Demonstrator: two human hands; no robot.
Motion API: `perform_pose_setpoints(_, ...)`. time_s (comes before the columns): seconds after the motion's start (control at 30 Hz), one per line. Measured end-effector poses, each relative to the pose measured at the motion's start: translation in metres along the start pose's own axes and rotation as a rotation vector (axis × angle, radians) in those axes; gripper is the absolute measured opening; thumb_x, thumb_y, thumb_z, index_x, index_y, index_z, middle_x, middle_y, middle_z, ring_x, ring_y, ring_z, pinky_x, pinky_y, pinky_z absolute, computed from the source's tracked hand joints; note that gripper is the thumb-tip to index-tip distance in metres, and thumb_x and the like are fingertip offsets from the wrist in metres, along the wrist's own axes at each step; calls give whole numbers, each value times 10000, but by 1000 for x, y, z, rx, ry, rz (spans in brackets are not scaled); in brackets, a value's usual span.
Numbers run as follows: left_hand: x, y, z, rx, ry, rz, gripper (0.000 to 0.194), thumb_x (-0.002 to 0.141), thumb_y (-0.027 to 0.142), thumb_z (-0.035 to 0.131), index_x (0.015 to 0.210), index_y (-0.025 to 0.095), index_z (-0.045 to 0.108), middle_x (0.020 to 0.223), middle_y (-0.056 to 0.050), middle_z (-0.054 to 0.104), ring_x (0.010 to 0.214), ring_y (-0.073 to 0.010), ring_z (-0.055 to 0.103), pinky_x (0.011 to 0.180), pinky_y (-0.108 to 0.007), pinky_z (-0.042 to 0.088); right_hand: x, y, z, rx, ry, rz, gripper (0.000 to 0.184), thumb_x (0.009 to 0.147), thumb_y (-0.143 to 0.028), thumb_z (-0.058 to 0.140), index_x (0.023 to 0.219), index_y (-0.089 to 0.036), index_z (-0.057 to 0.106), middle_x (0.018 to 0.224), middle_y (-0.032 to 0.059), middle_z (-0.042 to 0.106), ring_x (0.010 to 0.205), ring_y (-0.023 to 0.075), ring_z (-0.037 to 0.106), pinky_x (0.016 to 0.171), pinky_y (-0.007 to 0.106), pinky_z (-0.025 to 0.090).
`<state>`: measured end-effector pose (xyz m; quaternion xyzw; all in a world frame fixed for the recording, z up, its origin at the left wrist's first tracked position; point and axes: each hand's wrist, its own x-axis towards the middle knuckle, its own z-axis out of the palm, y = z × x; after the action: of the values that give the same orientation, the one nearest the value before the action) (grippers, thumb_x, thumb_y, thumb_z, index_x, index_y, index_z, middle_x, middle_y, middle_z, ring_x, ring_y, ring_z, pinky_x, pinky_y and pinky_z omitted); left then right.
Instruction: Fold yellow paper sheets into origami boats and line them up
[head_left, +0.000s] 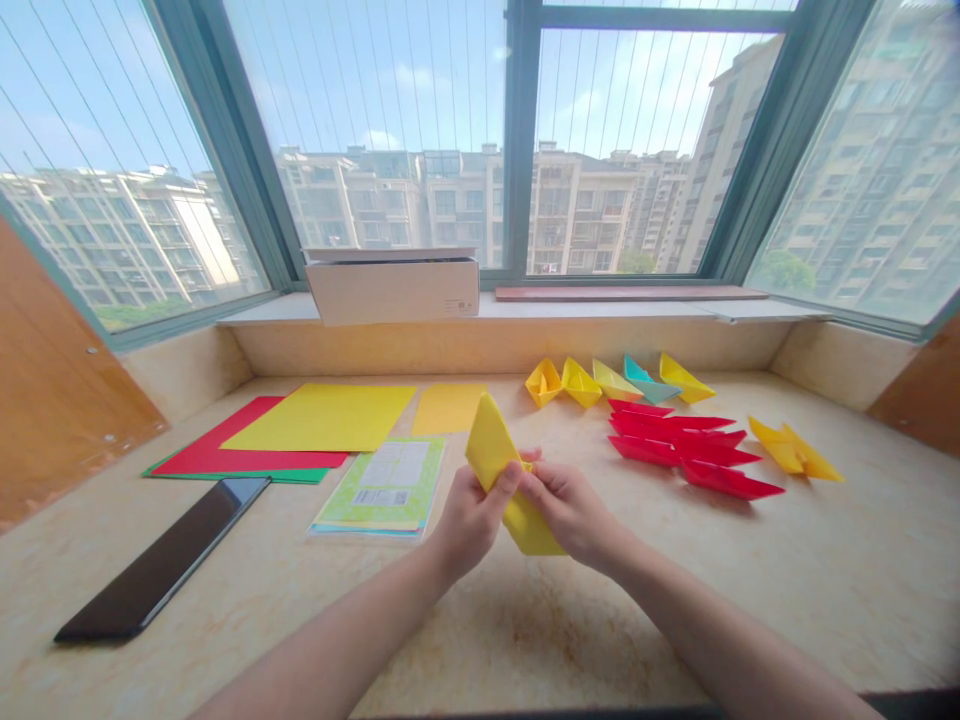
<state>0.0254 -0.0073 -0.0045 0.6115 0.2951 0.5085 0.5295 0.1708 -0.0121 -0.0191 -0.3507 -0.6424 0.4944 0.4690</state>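
Near the lower centre of the frame, a folded sheet of yellow origami paper (491, 447) stands tilted between the hands. The left hand (471, 522) and right hand (574, 510) pinch it from either side, fingers curled and close together along the fold. The left forearm (330, 630) and right forearm (720, 630) angle inward from the bottom corners. Red paper boats (679, 435) lie right of the hands, and a yellow paper sheet (322, 417) lies to the upper left.

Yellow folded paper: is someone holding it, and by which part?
Yes. The left hand and right hand hold the yellow folded paper at its middle, with both ends sticking out.
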Motion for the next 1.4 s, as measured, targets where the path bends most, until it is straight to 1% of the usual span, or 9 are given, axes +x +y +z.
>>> perform_pose_setpoints(0.13, 1, -2, -2, -99, 78, -30, 417, 904, 492, 595, 1092, 137, 705, 1132, -158, 727, 1082, -297, 680, 949, -398, 535, -3, 1, 5, -24, -12, 48, 510, 883, -645, 524, 795, -147, 589, 683, -2, 531, 580, 108, 464, 520, 232, 369)
perform_pose_setpoints(0.3, 5, -4, -3, -304, 139, -98, 443, 881, 507, 625, 1084, 117, 680, 1120, -174, 724, 1024, -322, 704, 939, -460, 540, -4, -3, 5, 61, -126, 137, 469, 873, -618, 560, 812, -154, 594, 706, 16, 594, 569, 130, 571, 522, 254, 474)
perform_pose_setpoints(0.5, 8, 4, -4, -495, 206, -48, 461, 894, 514, 600, 1148, 132, 647, 1155, -164, 716, 1110, -297, 670, 1020, -472, 486, -5, -5, -4, -26, -121, 127, 486, 883, -621, 540, 727, -164, 598, 581, -12, 565, 485, 114, 547, 445, 220, 436)
perform_pose_setpoints(0.73, 13, 6, -9, -499, 262, -64, 399, 906, 468, 605, 1081, 115, 665, 1063, -154, 746, 1034, -268, 706, 967, -419, 522, -6, -10, -8, 6, -265, 228, 519, 872, -657, 524, 784, -155, 625, 710, 34, 670, 461, 99, 570, 393, 192, 446)
perform_pose_setpoints(0.93, 21, 15, -22, -394, 350, 30, 374, 864, 480, 658, 987, 127, 678, 971, -126, 764, 932, -255, 733, 881, -410, 556, -6, -8, -19, -189, -141, 150, 466, 896, -567, 553, 722, -145, 650, 618, 11, 618, 437, 92, 519, 356, 188, 413)
perform_pose_setpoints(1.07, 27, 13, -32, -307, 321, 133, 369, 855, 491, 667, 961, 139, 691, 972, -111, 764, 928, -240, 730, 861, -376, 558, -1, -16, -34, -169, 4, 129, 340, 805, -481, 706, 820, -141, 706, 660, 7, 626, 484, 88, 518, 422, 202, 432)
perform_pose_setpoints(1.17, 30, 10, -43, -213, 246, 123, 401, 847, 499, 670, 1007, 132, 693, 1016, -126, 754, 952, -245, 718, 835, -351, 562, 3, -28, -49, -65, 232, 78, 482, 692, -447, 813, 1055, -152, 698, 806, 43, 695, 549, 106, 547, 459, 223, 450)
perform_pose_setpoints(1.27, 30, 7, -48, -114, 171, 14, 423, 820, 472, 706, 1044, 115, 672, 1001, -123, 753, 906, -235, 716, 785, -337, 574, 6, -34, -64, 60, 470, -36, 605, 651, -422, 850, 1178, -206, 646, 810, 18, 694, 575, 109, 542, 451, 206, 396)
perform_pose_setpoints(1.4, 21, 5, -37, 117, -154, -115, 454, 809, 402, 727, 1146, 112, 634, 997, -116, 748, 904, -234, 705, 811, -355, 559, 10, -29, -74, 181, 564, -205, 408, 739, -429, 796, 1077, -229, 683, 975, 47, 713, 758, 151, 619, 575, 232, 448)
